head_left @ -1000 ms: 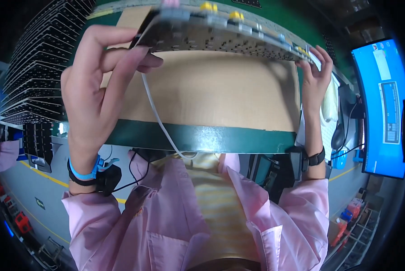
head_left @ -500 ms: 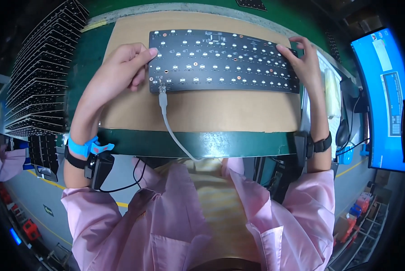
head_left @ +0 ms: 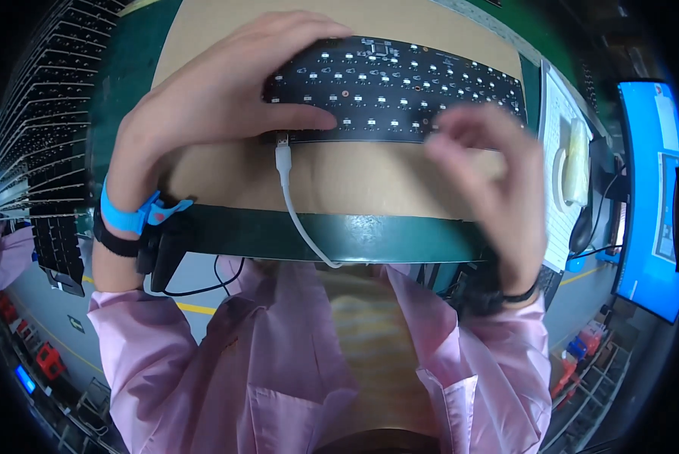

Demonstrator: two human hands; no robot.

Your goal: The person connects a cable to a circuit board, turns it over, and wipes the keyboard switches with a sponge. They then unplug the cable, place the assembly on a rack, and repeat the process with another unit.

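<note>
A black keyboard circuit board (head_left: 392, 94) with rows of small white parts lies on a brown sheet. My left hand (head_left: 226, 87) spans the board's left end and grips it, thumb on the near rows and fingers at the far edge. It covers the board's far left corner. A white cable (head_left: 284, 163) is plugged into the near edge, just below that hand, and runs down over the table edge. My right hand (head_left: 498, 159) is over the board's near right edge with fingers bent, smeared by motion; whether it touches the board or holds anything does not show.
The brown sheet (head_left: 369, 181) covers much of the green table (head_left: 400, 238). Stacked black boards (head_left: 52, 98) rise at the left. At the right are a white keyboard (head_left: 555, 136), a yellowish roll (head_left: 578, 163), a black mouse (head_left: 581, 231) and a lit monitor (head_left: 649, 212).
My left hand has moved from the board's left edge to a grip across its left end. My right hand has left the far right corner and come down toward the near edge.
</note>
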